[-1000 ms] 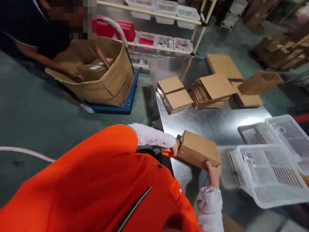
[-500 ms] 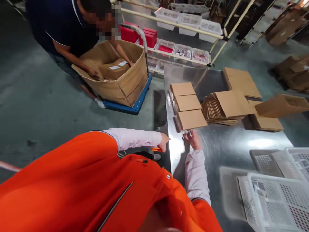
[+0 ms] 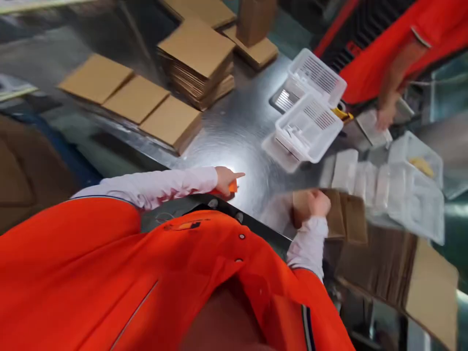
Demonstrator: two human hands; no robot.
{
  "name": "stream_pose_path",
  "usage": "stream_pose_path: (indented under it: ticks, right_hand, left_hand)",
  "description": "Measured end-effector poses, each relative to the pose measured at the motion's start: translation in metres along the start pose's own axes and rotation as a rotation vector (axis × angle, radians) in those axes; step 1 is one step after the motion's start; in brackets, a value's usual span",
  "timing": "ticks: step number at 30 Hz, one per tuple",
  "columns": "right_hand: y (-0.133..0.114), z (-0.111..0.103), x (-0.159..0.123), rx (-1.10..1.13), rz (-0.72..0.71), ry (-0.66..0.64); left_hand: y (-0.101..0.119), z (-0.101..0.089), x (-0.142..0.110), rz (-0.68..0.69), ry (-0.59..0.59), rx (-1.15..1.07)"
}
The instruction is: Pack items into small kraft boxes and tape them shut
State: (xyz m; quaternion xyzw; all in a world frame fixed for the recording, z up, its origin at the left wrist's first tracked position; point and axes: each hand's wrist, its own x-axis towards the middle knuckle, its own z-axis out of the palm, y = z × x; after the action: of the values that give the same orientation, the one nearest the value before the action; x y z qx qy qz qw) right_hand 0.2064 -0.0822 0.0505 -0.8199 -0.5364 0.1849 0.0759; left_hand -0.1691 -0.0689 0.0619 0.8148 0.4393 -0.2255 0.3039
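My left hand (image 3: 225,179) hovers over the near edge of the steel table (image 3: 237,131), closed on a small orange tool (image 3: 233,187) with the forefinger pointing out. My right hand (image 3: 317,203) is closed on the edge of a flat brown cardboard piece (image 3: 343,214) at the table's right end; the picture is smeared there. Three closed brown boxes (image 3: 137,100) lie in a row along the table's left edge, well away from both hands.
A stack of flat cardboard blanks (image 3: 199,61) lies behind the boxes. White plastic baskets (image 3: 309,122) sit mid-table. Clear plastic trays (image 3: 398,190) and an open large carton (image 3: 395,273) stand to the right. Another person in orange reaches a hand (image 3: 385,112) in at the far right.
The view has swung to the right. My right hand left the row of boxes and now grips cardboard at the table's right end. My left hand still holds the orange tool.
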Motion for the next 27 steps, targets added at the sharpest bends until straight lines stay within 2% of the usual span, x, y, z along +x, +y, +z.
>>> stream_pose_path:
  ticks: [1, 3, 5, 7, 10, 13, 14, 16, 19, 20, 22, 27]
  right_hand:
    - [0.009, -0.003, -0.012, -0.07, -0.009, -0.025]
    - [0.007, 0.003, -0.028, -0.203, -0.171, -0.162]
    - [-0.013, 0.016, -0.039, -0.288, -0.41, -0.309]
    - [-0.039, 0.029, -0.05, -0.306, -0.593, -0.388]
    - [-0.062, 0.044, -0.067, -0.307, -0.788, -0.453]
    - [-0.06, 0.05, -0.071, -0.232, -0.842, -0.439]
    - [-0.057, 0.05, -0.068, -0.198, -0.803, -0.391]
    - [-0.05, 0.046, -0.053, -0.142, -0.633, -0.205]
    - [-0.05, 0.037, -0.022, -0.139, -0.244, 0.09]
    - [-0.054, 0.036, -0.014, -0.154, -0.136, 0.118]
    - [-0.066, 0.037, -0.002, -0.173, 0.017, 0.089]
    - [-0.094, 0.056, 0.001, -0.187, 0.202, 0.03]
  left_hand:
    - [0.003, -0.006, 0.008, 0.048, 0.02, 0.057]
    - [0.006, -0.015, 0.02, 0.134, 0.071, 0.156]
    - [0.006, -0.018, 0.024, 0.187, 0.093, 0.251]
    - [0.006, -0.014, 0.021, 0.217, 0.064, 0.333]
    - [0.012, -0.003, 0.018, 0.238, 0.007, 0.356]
    - [0.027, 0.004, 0.027, 0.187, 0.021, 0.284]
    - [0.034, 0.005, 0.033, 0.161, 0.02, 0.269]
    - [0.046, 0.005, 0.047, 0.126, -0.014, 0.265]
    - [0.056, 0.007, 0.065, 0.122, -0.067, 0.269]
    - [0.057, 0.009, 0.068, 0.122, -0.067, 0.263]
    - [0.056, 0.011, 0.07, 0.118, -0.069, 0.254]
    - [0.05, 0.01, 0.072, 0.09, -0.1, 0.237]
